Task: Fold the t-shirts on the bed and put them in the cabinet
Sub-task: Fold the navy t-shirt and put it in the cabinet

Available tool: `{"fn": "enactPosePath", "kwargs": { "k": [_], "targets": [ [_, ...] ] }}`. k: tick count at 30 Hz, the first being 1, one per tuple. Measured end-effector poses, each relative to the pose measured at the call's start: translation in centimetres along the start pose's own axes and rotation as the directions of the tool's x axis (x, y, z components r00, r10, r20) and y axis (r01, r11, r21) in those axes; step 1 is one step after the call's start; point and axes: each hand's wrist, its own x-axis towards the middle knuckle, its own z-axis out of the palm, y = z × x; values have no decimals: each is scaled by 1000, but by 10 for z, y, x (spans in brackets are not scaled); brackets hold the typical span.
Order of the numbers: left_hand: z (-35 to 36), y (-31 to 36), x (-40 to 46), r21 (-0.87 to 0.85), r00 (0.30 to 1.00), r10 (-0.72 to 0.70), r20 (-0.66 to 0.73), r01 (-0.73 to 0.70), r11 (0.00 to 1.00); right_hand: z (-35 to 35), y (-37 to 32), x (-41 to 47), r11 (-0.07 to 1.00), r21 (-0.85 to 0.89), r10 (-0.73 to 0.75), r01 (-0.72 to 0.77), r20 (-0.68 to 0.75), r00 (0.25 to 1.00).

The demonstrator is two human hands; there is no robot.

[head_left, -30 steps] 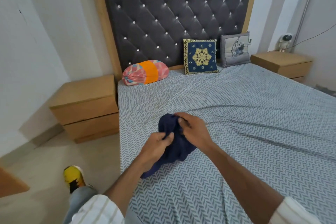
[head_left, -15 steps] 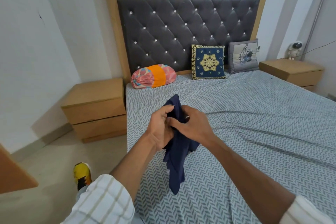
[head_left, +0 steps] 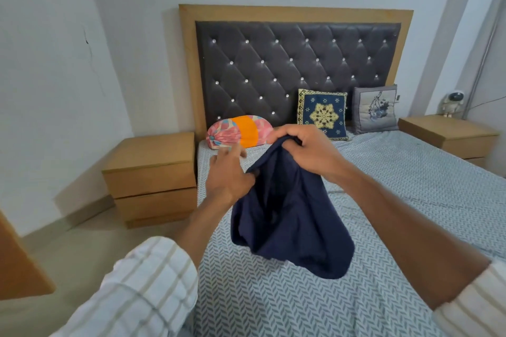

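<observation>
Gripping navy t-shirt (head_left: 290,216): right hand (head_left: 309,150) fingers curled | left hand (head_left: 228,175) pinching edge

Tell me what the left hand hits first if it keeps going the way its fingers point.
Probably the pink and orange bolster pillow: the left hand has its fingers pointing up and away toward the headboard end, and the pillow lies right beyond them. Depth is unclear.

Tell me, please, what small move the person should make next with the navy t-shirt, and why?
Probably slide the left hand along the top edge, away from the right hand, to spread the navy t-shirt open. The right hand grips a bunched top edge, the left pinches it close by, and the cloth hangs crumpled above the bed, too bunched to fold.
</observation>
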Motion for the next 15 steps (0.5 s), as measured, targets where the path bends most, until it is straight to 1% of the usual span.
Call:
{"fn": "enactPosePath", "kwargs": {
  "k": [1, 2, 4, 5, 6, 8, 9, 11, 12, 13, 14, 15],
  "targets": [
    [-4, -1, 3, -16, 999, -23, 43, 24, 1000, -8, -1, 3, 1000, -22, -11, 11, -8, 1000],
    [-10, -4, 6, -50, 996, -65, 61, 69, 996, -17, -2, 5, 996, -81, -32, 30, -29, 999],
    [-24, -12, 10, -65, 990, -133, 49, 136, 989, -39, 1, 6, 952, -305, -43, 17, -79, 996],
    [-33, -13, 12, -58, 987, -157, 21, 158, 986, -51, 8, 6, 914, -404, 2, -40, -95, 995],
    [-42, -13, 15, -58, 982, -188, -12, 187, 981, -61, 16, 6, 878, -460, 92, -129, -102, 991],
    [-59, -6, 18, -60, 969, -246, -38, 244, 968, -74, 26, 2, 787, -532, 312, -311, -92, 946],
    [-65, -1, 19, -68, 962, -269, -51, 266, 962, -77, 28, -1, 735, -566, 400, -374, -83, 913],
    [-72, 13, 21, -95, 953, -296, -60, 290, 952, -78, 28, -5, 670, -592, 507, -447, -75, 859],
    [-72, 20, 22, -120, 952, -303, -45, 296, 948, -78, 26, -7, 663, -585, 528, -467, -76, 846],
    [-72, 28, 23, -156, 953, -303, -24, 296, 942, -77, 24, -8, 685, -537, 536, -493, -86, 840],
    [-70, 36, 22, -187, 953, -303, 11, 300, 935, -75, 24, -8, 717, -450, 554, -532, -95, 827],
    [-70, 42, 22, -201, 956, -292, 35, 293, 935, -75, 26, -6, 752, -321, 575, -575, -107, 811]
  ]
}}
